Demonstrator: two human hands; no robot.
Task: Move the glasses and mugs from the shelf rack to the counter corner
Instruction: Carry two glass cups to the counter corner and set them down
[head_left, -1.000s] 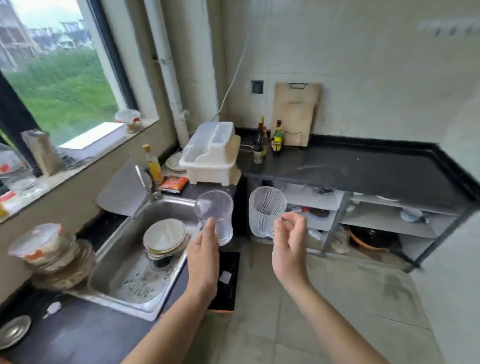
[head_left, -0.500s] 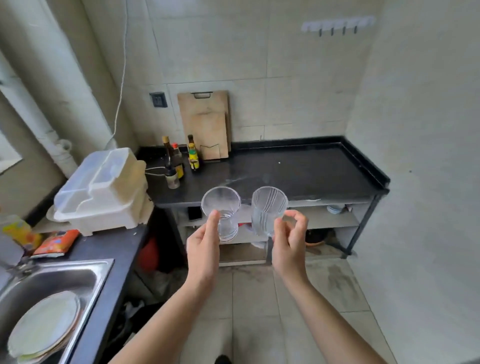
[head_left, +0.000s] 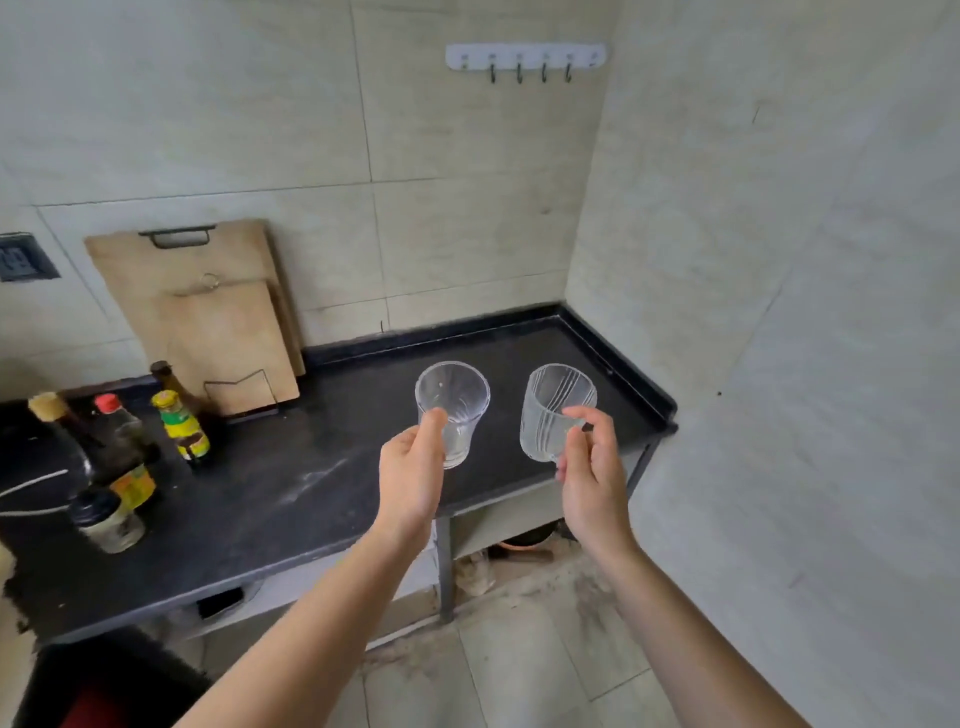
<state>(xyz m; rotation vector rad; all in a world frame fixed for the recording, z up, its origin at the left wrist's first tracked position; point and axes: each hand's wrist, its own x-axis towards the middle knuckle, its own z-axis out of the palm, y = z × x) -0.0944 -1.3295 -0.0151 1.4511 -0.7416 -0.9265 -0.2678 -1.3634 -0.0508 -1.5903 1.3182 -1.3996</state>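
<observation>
So, at the far left of the black desk (head_left: 311, 467) sit some bottles (head_left: 182, 426), with two cutting boards (head_left: 208, 312) leaning on the wall. The left hand (head_left: 413, 478) grips the plain glass (head_left: 453, 410), thumb on its near wall, the rest hidden behind it. Its mouth tips up toward the camera, base pointing down and away. The right hand (head_left: 592, 467) has its fingers (head_left: 579, 414) pinching the ribbed glass (head_left: 556, 410) low on its right side, same tilt. Both hang over the desk near its corner.
</observation>
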